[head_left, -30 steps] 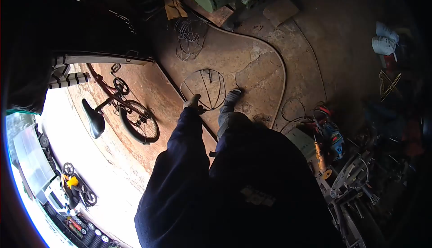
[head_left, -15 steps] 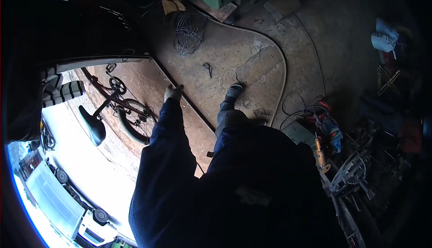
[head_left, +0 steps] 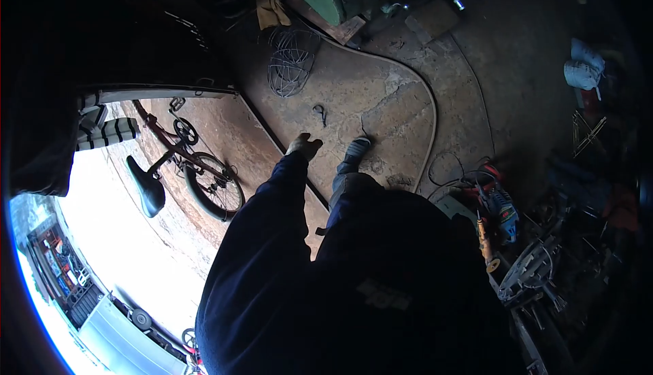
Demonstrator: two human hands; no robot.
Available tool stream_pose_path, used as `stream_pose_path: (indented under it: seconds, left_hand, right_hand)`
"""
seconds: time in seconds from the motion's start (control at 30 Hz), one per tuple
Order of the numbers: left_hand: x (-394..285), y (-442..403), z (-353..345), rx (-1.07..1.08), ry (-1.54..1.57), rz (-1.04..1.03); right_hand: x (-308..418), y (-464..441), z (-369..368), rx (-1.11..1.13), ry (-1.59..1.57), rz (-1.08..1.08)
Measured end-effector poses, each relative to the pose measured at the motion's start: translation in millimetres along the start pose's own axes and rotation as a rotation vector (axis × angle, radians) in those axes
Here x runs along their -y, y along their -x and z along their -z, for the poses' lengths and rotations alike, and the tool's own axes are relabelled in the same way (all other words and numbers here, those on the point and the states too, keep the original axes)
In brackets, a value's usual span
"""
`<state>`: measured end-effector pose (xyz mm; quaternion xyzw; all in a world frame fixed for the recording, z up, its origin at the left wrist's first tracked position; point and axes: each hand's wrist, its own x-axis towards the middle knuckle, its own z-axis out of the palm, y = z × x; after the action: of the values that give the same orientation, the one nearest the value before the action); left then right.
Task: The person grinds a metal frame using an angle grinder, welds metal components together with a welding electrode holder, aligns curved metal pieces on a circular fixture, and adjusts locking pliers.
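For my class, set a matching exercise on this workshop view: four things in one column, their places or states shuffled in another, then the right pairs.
Things:
1. left hand
2. wire
3. bicycle
4. hose or thick cable

Places or states:
A. running in a long curve across the floor
B. in the brighter area, at the picture's left
C. with fingers apart and nothing seen in them
D. in a loose, tangled bundle

Right pairs: 1-C, 2-D, 3-B, 4-A
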<state>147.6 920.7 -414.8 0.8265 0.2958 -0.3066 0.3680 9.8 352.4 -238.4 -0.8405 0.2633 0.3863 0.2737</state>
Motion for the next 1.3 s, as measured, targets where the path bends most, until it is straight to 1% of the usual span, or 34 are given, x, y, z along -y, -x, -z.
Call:
stream_pose_path:
  seconds: [0.07,0.1,0.17,0.2,0.23,0.27,0.3,0.33,0.37,0.4,0.43,0.5,0.57,0.6,0.63,0.67,0.73,0.77,0.87,0.9,0.93,1.0,1.07,1.1,1.13,1.17,1.2,1.23,1.27,1.3]
  left_hand:
    - [-8,-48,18,0.147,-0.649,-0.481]
    - [-19,-44,28,0.14,-0.664,-0.5]
    - [-54,-20,42,0.267,0.133,0.07]
    - [-80,-1,51,0.296,0.062,0.09]
    - [-71,-14,34,0.346,0.077,0.087]
    - [-80,-12,26,0.427,0.01,0.102]
    - [-85,-11,15,0.527,0.036,0.166]
    - [-97,-1,9,0.563,-0.076,0.172]
    - [-90,-15,-7,0.614,-0.067,0.174]
    - [-89,-13,-13,0.602,-0.147,-0.045]
    - [-125,3,-19,0.619,-0.374,-0.106]
    - [-155,0,-30,0.722,-0.588,-0.216]
    - [-185,-7,-38,0.797,-0.744,-0.243]
    - [-207,-12,-43,0.807,-0.797,-0.233]
    - [-228,-17,-46,0.807,-0.838,-0.222]
    - [-251,-21,-49,0.798,-0.868,-0.213]
    - [-298,-27,-60,0.756,-0.899,-0.203]
    - [-320,-31,-64,0.733,-0.906,-0.199]
    - [-382,-7,-96,0.706,-0.912,-0.221]
    - [-397,5,-111,0.719,-0.908,-0.238]
    - [-406,21,-129,0.742,-0.9,-0.252]
    - [-410,63,-167,0.767,-0.872,-0.3]
    - [-396,128,-211,0.737,-0.847,-0.421]
    - [-393,129,-235,0.73,-0.856,-0.429]
    - [-383,119,-264,0.927,-1.039,-0.628]
    - [-376,106,-291,1.121,-1.218,-0.832]
    - [-378,119,-305,1.21,-1.319,-0.937]
    - [-380,130,-319,1.298,-1.402,-1.051]
    - [-375,173,-320,1.313,-1.331,-1.202]
    - [-377,184,-325,1.318,-1.3,-1.279]
  right_hand:
    - [2,-2,-2,-0.014,-0.019,0.02]
    - [1,-5,-4,-0.025,-0.03,0.036]
    - [-6,-6,-9,-0.064,-0.03,0.086]
    - [-14,-5,-12,-0.095,0.047,0.191]
    - [-22,-7,-15,-0.159,0.266,0.403]
    - [-26,-4,-22,-0.27,0.456,0.547]
    - [-33,-2,-33,-0.307,0.416,0.5]
    - [-42,3,-44,-0.341,0.37,0.44]
    - [-49,12,-61,-0.271,0.101,0.274]
    - [-56,20,-77,-0.245,-0.214,0.099]
    - [-66,29,-93,-0.273,-0.493,-0.07]
    - [-47,65,-103,-0.339,-0.63,-0.286]
    - [-54,94,-134,-0.333,-0.783,-0.481]
    - [-65,103,-159,-0.301,-0.835,-0.523]
    - [-67,112,-187,-0.441,-0.85,-0.564]
    - [-70,118,-215,-0.45,-0.899,-0.595]
    - [-71,132,-262,-0.355,-1.335,-0.736]
    - [-66,140,-277,-0.271,-1.462,-0.803]
    - [-54,154,-320,-0.192,-1.657,-0.857]
    - [-57,150,-338,-0.15,-1.698,-0.849]
    - [-54,154,-332,-0.141,-1.726,-0.845]
    - [-58,164,-305,-0.201,-1.571,-0.867]
    - [-81,162,-295,-0.235,-1.583,-0.839]
    - [-96,160,-289,-0.324,-1.564,-0.806]
    - [-112,157,-284,-0.413,-1.542,-0.772]
    - [-134,150,-290,-0.456,-1.618,-0.717]
    - [-155,142,-291,-0.5,-1.691,-0.658]
    - [-166,152,-272,-0.594,-1.684,-0.66]
    - [-177,164,-255,-0.623,-1.644,-0.712]
    - [-191,160,-260,-0.723,-1.629,-0.66]
